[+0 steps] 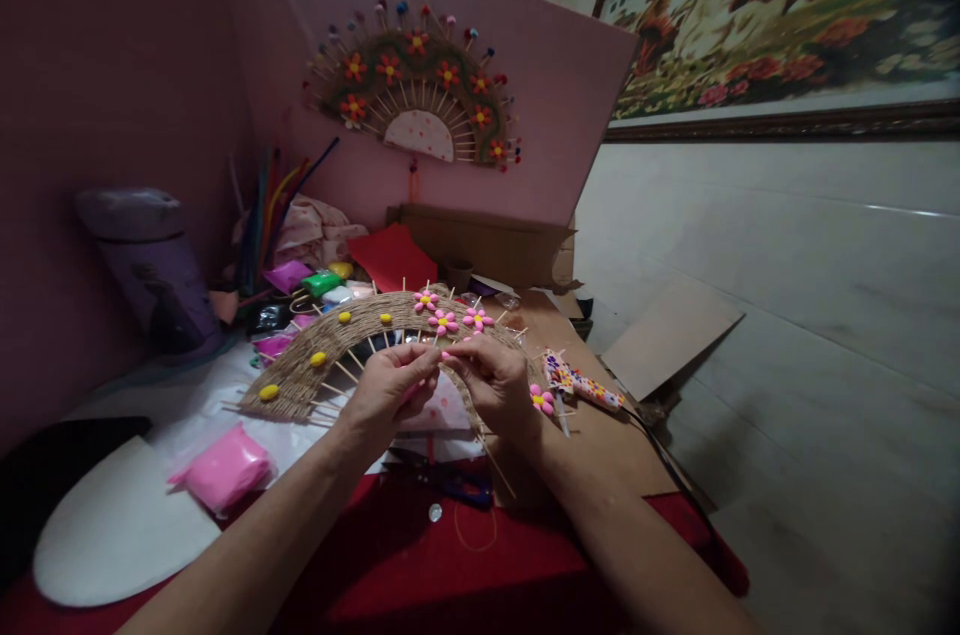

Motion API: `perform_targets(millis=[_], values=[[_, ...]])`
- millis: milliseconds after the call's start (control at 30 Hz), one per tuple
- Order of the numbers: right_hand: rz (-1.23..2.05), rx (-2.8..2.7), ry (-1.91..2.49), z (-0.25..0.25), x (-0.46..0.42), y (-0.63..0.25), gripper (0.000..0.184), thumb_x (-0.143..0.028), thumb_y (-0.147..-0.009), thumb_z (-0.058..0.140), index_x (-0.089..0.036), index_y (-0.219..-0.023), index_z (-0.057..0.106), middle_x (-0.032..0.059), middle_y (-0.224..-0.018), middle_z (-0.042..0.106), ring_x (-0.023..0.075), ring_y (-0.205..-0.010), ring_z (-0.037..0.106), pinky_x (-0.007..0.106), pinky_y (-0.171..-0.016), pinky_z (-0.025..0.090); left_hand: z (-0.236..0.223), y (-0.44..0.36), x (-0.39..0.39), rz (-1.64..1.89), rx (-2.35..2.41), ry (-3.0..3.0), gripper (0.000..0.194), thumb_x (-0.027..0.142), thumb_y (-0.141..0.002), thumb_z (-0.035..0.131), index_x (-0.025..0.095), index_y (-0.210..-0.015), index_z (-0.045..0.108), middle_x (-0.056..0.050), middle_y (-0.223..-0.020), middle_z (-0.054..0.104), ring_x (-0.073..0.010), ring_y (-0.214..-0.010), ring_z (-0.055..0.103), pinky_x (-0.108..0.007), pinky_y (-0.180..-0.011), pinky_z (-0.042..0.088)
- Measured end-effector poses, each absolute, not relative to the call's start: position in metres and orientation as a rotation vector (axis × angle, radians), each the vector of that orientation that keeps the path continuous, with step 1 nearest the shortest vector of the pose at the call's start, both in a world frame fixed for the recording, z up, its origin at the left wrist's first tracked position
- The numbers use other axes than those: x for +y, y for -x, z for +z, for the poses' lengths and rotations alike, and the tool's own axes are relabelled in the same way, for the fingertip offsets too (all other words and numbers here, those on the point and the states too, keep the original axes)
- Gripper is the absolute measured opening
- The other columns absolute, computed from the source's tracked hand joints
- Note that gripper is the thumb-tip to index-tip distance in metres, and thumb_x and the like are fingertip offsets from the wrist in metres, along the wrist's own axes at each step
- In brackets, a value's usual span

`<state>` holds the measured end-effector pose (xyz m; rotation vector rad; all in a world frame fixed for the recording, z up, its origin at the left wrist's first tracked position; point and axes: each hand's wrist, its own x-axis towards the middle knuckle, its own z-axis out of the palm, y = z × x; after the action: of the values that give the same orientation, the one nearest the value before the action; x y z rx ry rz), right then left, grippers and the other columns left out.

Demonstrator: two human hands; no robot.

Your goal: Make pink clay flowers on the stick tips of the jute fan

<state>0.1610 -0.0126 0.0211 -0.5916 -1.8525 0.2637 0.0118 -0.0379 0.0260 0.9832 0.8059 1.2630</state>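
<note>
1. Small pink clay piece: in the right hand's narrow pinch, before the fan's middle; long axis unclear. The left hand's pinched fingers meet it; whether they grip, I cannot tell.
2. Arched fan: ridged twine over thin sticks, smooth yellow ovals leftward, plump pink flowers rightward.
3. Before its left end: soft pink clay packet.

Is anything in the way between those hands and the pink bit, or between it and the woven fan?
Nothing visible. The left hand and right hand meet at the small pink piece. The woven fan lies beyond them, with no other object seen between, though they hide part of it.
</note>
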Motion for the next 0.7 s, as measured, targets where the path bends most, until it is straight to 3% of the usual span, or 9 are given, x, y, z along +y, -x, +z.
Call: perform_targets(millis=[700], values=[[0.271, -1.851, 0.599, 0.0212, -0.0132, -0.1609, 0.008, -0.021, -0.082, 0.059, -0.019, -0.086, 0.065, 0.0021, -0.075, 0.065, 0.0114, -0.063, 0.056, 0.025, -0.059, 0.047, 0.0292, -0.0124, -0.0380, 1.282, 0.789, -0.960, 0.036, 0.044, -0.064, 0.072, 0.013, -0.064, 0.054, 0.006, -0.046, 0.043, -0.0002, -0.034, 0.025, -0.017, -0.035, 0.010]])
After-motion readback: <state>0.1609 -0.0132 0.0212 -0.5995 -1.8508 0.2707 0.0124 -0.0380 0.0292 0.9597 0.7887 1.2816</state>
